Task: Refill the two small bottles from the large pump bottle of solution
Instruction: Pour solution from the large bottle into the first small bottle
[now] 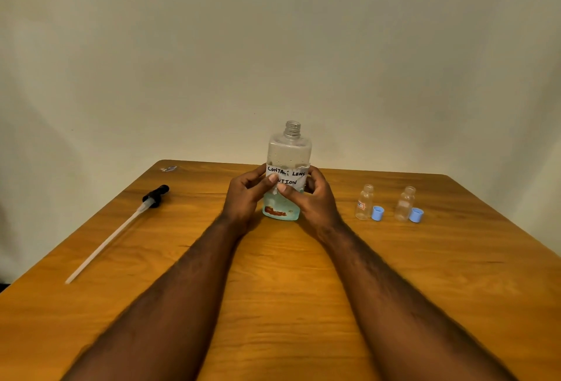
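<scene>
The large clear bottle (288, 152) stands upright at the table's middle, its threaded neck uncapped, with pale blue solution in its lower part and a white handwritten label. My left hand (243, 198) grips its left side and my right hand (315, 201) grips its right side, both thumbs on the label. The black pump head with its long white tube (121, 225) lies on the table to the left. Two small clear bottles (364, 201) (405, 203) stand uncapped to the right, each with a blue cap (377, 213) (416, 215) beside it.
The wooden table (273, 274) runs to a plain wall at the back. A small scrap (169, 169) lies near the table's far left corner. The table's right edge falls away past the small bottles.
</scene>
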